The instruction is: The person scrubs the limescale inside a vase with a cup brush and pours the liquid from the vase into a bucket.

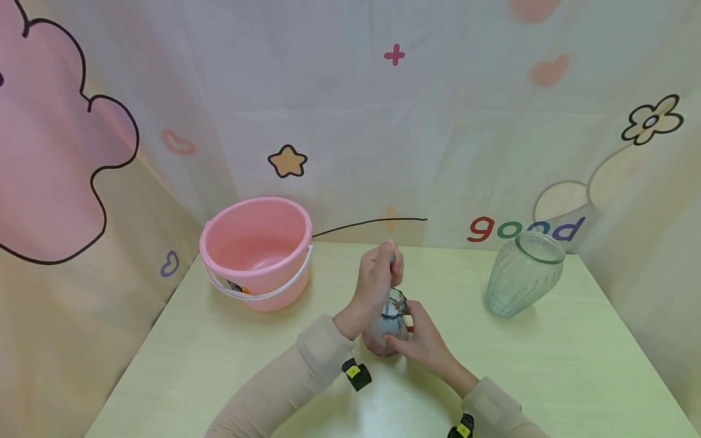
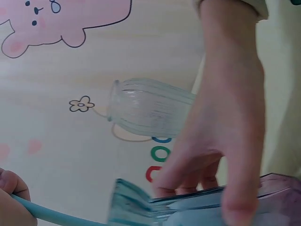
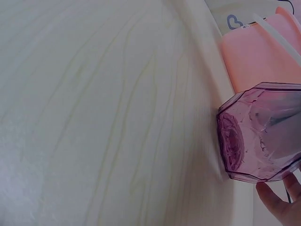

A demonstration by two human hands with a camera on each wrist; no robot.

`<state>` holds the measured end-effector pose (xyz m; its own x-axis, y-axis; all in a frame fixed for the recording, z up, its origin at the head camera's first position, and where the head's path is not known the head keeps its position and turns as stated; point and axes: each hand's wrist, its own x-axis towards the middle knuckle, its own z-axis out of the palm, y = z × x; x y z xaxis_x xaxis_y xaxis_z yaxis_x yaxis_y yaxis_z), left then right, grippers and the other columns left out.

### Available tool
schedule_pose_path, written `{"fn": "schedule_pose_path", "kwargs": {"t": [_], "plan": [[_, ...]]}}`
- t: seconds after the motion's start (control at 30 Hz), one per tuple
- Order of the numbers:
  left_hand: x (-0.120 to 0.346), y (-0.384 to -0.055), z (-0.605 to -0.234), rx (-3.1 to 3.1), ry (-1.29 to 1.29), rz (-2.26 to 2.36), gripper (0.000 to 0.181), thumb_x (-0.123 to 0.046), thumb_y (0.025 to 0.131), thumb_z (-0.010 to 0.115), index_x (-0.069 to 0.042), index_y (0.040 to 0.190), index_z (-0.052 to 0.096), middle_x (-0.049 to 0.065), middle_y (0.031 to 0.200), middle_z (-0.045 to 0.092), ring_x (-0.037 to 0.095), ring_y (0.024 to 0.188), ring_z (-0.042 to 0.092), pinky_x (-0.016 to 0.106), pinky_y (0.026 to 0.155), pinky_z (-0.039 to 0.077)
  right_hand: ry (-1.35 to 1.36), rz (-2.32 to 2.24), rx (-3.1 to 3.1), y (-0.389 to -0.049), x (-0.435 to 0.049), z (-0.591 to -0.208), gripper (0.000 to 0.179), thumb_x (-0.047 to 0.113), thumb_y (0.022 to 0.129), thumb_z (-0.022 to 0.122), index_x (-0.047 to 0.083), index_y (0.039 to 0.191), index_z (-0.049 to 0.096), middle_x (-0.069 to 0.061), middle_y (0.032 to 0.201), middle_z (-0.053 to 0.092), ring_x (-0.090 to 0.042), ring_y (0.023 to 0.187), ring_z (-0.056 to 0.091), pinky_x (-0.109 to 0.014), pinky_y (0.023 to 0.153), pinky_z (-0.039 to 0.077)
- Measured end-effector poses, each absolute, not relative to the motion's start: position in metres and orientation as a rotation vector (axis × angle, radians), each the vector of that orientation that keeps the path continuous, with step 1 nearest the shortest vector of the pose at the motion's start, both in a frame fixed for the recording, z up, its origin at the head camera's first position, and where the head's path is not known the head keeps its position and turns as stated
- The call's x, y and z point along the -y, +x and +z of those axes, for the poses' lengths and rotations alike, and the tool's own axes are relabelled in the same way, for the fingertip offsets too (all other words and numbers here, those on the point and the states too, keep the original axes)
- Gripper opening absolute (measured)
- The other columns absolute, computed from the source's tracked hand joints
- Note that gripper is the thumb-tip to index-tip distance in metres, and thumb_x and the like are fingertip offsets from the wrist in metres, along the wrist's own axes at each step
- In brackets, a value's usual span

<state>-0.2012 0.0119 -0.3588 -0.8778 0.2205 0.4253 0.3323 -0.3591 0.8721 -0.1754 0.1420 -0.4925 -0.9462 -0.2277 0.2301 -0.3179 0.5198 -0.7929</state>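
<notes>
A small faceted glass vase, bluish at its frilled neck and pink-purple at its base, stands near the table's middle. My right hand grips its side, thumb in front and fingers behind. Above the mouth, my left hand is curled round a thin light-blue handle that runs down into the vase. A pale bluish shape shows through the glass; its kind cannot be told. In the right wrist view the vase's purple base looks close to the table, with right-hand fingertips beneath its side.
A pink bucket with a white handle stands at the back left. At the back right a larger clear ribbed glass vase stands on the pale table. A printed curtain hangs behind and along both sides.
</notes>
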Motion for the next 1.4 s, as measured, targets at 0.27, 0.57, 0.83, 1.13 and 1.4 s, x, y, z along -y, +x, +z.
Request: {"fn": "schedule_pose_path", "kwargs": {"t": [0.27,0.57,0.83,1.13,1.4], "plan": [[-0.012,-0.208,-0.356,1.707,-0.745,-2.438,0.050,-0.035,0.097,0.034,0.000,0.062,0.033,-0.004,0.049,0.029,0.012,0.040,0.021,0.023,0.041,0.018,0.465,1.403,2.632,-0.174,-0.141,-0.491,0.062,0.011,0.070,0.079,0.007,0.119,0.042,-0.005,0.115,0.050,-0.021,0.104,0.051,-0.032,0.074,0.053],[-0.015,-0.204,-0.358,1.725,-0.731,-2.415,0.050,-0.035,0.098,0.035,0.002,0.063,0.035,-0.004,0.049,0.030,0.012,0.040,0.022,0.023,0.041,0.020,0.463,1.391,2.629,-0.174,-0.141,-0.493,0.063,0.012,0.069,0.080,0.007,0.118,0.042,-0.004,0.114,0.050,-0.020,0.103,0.051,-0.031,0.074,0.053],[-0.018,-0.202,-0.364,1.745,-0.731,-2.381,0.049,-0.032,0.099,0.033,0.003,0.064,0.034,-0.002,0.050,0.029,0.012,0.042,0.023,0.023,0.043,0.021,0.476,1.408,2.631,-0.174,-0.142,-0.491,0.061,0.014,0.071,0.078,0.008,0.119,0.041,-0.004,0.114,0.049,-0.019,0.103,0.049,-0.033,0.076,0.053],[-0.019,-0.193,-0.374,1.872,-0.636,-2.429,0.044,-0.021,0.101,0.031,0.005,0.066,0.037,-0.003,0.050,0.032,0.010,0.043,0.027,0.022,0.045,0.024,0.534,1.412,2.565,-0.175,-0.142,-0.494,0.060,0.010,0.069,0.079,0.005,0.116,0.043,-0.006,0.113,0.050,-0.019,0.100,0.049,-0.031,0.072,0.052],[-0.018,-0.185,-0.367,1.869,-0.633,-2.407,0.042,-0.016,0.100,0.030,0.009,0.067,0.036,-0.004,0.051,0.031,0.008,0.044,0.027,0.020,0.045,0.025,0.539,1.388,2.551,-0.176,-0.142,-0.496,0.060,0.009,0.068,0.080,0.005,0.115,0.043,-0.005,0.114,0.050,-0.020,0.101,0.050,-0.030,0.071,0.052]]}}
